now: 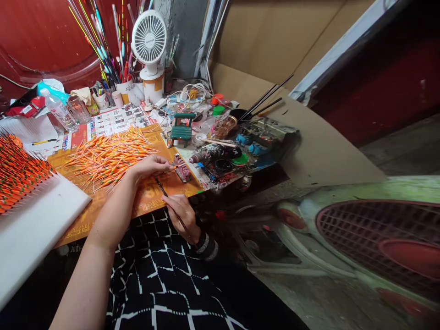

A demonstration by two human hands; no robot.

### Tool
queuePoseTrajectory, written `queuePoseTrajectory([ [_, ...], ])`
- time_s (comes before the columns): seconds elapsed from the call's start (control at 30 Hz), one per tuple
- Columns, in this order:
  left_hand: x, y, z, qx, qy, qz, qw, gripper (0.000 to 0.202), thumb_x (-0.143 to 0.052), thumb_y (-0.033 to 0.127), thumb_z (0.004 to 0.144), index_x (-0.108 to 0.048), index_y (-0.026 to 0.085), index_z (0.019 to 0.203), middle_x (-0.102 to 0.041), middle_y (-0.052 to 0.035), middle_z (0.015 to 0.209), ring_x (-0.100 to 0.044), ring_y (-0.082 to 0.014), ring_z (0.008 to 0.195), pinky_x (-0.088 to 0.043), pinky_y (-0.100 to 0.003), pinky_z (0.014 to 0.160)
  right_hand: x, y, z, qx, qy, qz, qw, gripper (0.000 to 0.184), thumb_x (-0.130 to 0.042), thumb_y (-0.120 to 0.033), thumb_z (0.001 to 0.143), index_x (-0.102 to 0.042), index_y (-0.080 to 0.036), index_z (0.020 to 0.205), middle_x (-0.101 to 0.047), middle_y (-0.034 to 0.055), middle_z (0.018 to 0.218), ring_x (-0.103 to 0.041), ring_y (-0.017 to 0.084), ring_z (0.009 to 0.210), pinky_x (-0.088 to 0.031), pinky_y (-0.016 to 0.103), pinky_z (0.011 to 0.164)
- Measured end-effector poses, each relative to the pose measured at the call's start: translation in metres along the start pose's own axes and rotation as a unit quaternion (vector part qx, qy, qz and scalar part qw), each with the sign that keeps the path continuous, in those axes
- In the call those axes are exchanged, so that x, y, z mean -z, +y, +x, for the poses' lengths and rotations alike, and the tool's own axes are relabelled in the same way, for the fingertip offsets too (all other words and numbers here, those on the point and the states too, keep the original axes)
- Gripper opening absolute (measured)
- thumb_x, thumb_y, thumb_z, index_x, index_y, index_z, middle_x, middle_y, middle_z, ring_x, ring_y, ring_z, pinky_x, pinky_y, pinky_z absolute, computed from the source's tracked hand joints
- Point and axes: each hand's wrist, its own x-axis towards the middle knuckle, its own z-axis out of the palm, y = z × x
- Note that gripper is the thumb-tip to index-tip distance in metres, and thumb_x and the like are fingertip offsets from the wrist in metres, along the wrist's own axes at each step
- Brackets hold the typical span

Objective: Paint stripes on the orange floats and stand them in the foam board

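My left hand [151, 166] reaches over the orange printed board [92, 217], its fingers pinched on a slim orange fishing float [175, 167]. The float's far end meets a small paint-stained pink block [182, 169] near the board's right edge; whether it rests in a notch I cannot tell. Lower down, at the board's front edge, my right hand [181, 214] is closed round a thin dark paintbrush [161, 187]. The brush tip points up and left, apart from the float. Beside my left hand lies a heap of orange fishing floats [110, 156] with green marks.
At left, a white foam block [44, 229] bears rows of upright orange-and-black floats [22, 176]. Behind stand a plastic bottle [58, 110], a white fan [150, 39] and a small green chair-shaped stand [183, 128]. Paint pots, brushes and a paint-smeared heat-gun-like tool [209, 155] crowd the right.
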Motion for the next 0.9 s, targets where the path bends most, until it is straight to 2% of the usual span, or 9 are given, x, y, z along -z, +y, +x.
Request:
queuePoseTrajectory([
  [0.1, 0.001, 0.001, -0.001, 0.006, 0.0, -0.008, 1.0, 0.042, -0.081, 0.05, 0.071, -0.062, 0.013, 0.063, -0.041, 0.0065, 0.049, -0.03, -0.0033, 0.044, -0.017, -0.022, 0.046, 0.014, 0.008, 0.008, 0.027, 0.007, -0.031, 0.999, 0.048, -0.048, -0.01, 0.099, -0.054, -0.024, 0.145, -0.072, 0.0105, 0.11, -0.067, 0.023, 0.099, -0.058, 0.043, 0.086],
  [0.23, 0.007, 0.001, -0.005, 0.026, -0.019, 0.002, 0.999, 0.04, -0.081, 0.049, 0.069, -0.066, 0.012, 0.066, -0.043, 0.0054, 0.046, -0.033, -0.0043, 0.043, -0.019, -0.021, 0.045, 0.038, 0.027, 0.032, 0.06, 0.057, -0.159, 0.984, 0.046, -0.049, -0.01, 0.099, -0.056, -0.021, 0.143, -0.071, 0.012, 0.11, -0.065, 0.024, 0.1, -0.055, 0.045, 0.091],
  [0.4, 0.014, 0.008, -0.015, 0.032, -0.038, 0.019, 0.999, 0.037, -0.083, 0.046, 0.066, -0.069, 0.011, 0.066, -0.052, 0.0021, 0.05, -0.036, -0.0044, 0.043, -0.019, -0.021, 0.044, 0.058, 0.041, 0.063, 0.029, 0.027, -0.288, 0.957, 0.033, -0.054, -0.019, 0.1, -0.066, -0.02, 0.131, -0.07, 0.013, 0.112, -0.06, 0.025, 0.104, -0.05, 0.041, 0.093],
  [0.5, 0.013, 0.017, -0.022, 0.017, -0.048, 0.018, 0.999, 0.037, -0.085, 0.043, 0.063, -0.068, 0.01, 0.064, -0.059, -0.0014, 0.055, -0.039, -0.0043, 0.045, -0.023, -0.02, 0.045, 0.062, 0.041, 0.07, 0.029, 0.017, -0.306, 0.952, 0.025, -0.057, -0.024, 0.1, -0.072, -0.023, 0.121, -0.07, 0.0106, 0.107, -0.058, 0.024, 0.099, -0.046, 0.039, 0.088],
  [0.6, 0.01, 0.026, -0.033, 0.013, -0.052, 0.007, 0.999, 0.039, -0.085, 0.044, 0.065, -0.066, 0.01, 0.061, -0.056, -0.001, 0.052, -0.039, -0.0041, 0.045, -0.024, -0.02, 0.046, 0.06, 0.035, 0.071, 0.024, 0.017, -0.28, 0.96, 0.02, -0.058, -0.025, 0.1, -0.075, -0.024, 0.111, -0.071, 0.0085, 0.1, -0.058, 0.023, 0.093, -0.045, 0.038, 0.084],
  [0.67, 0.005, 0.027, -0.045, 0.007, -0.016, -0.019, 1.0, 0.042, -0.083, 0.049, 0.069, -0.066, 0.011, 0.061, -0.054, -0.0003, 0.051, -0.039, -0.0045, 0.046, -0.024, -0.02, 0.045, 0.055, 0.028, 0.072, 0.012, 0.022, -0.233, 0.972, 0.019, -0.058, -0.024, 0.099, -0.075, -0.023, 0.108, -0.071, 0.0085, 0.097, -0.059, 0.023, 0.091, -0.047, 0.039, 0.083],
  [0.73, -0.004, 0.024, -0.06, -0.021, 0.052, -0.047, 0.997, 0.042, -0.08, 0.051, 0.073, -0.069, 0.012, 0.068, -0.057, -0.0004, 0.056, -0.042, -0.0049, 0.047, -0.027, -0.021, 0.046, 0.045, 0.018, 0.074, -0.003, 0.031, -0.166, 0.986, 0.017, -0.058, -0.023, 0.099, -0.074, -0.022, 0.105, -0.071, 0.0082, 0.095, -0.061, 0.023, 0.09, -0.049, 0.039, 0.083],
  [0.83, -0.024, 0.011, -0.086, -0.075, 0.152, -0.06, 0.984, 0.04, -0.082, 0.049, 0.072, -0.073, 0.012, 0.083, -0.065, -0.0021, 0.068, -0.051, -0.0061, 0.053, -0.035, -0.021, 0.049, 0.024, -0.001, 0.074, -0.033, 0.044, -0.06, 0.997, 0.014, -0.059, -0.022, 0.098, -0.072, -0.022, 0.098, -0.071, 0.006, 0.09, -0.064, 0.022, 0.086, -0.053, 0.038, 0.083],
  [0.9, -0.04, -0.001, -0.102, -0.087, 0.204, -0.06, 0.973, 0.042, -0.084, 0.05, 0.07, -0.072, 0.012, 0.086, -0.066, -0.0021, 0.07, -0.054, -0.0072, 0.055, -0.041, -0.022, 0.053, 0.008, -0.013, 0.07, -0.057, 0.043, -0.001, 0.997, 0.01, -0.061, -0.022, 0.097, -0.071, -0.022, 0.095, -0.071, 0.0045, 0.088, -0.066, 0.02, 0.083, -0.054, 0.036, 0.08],
])
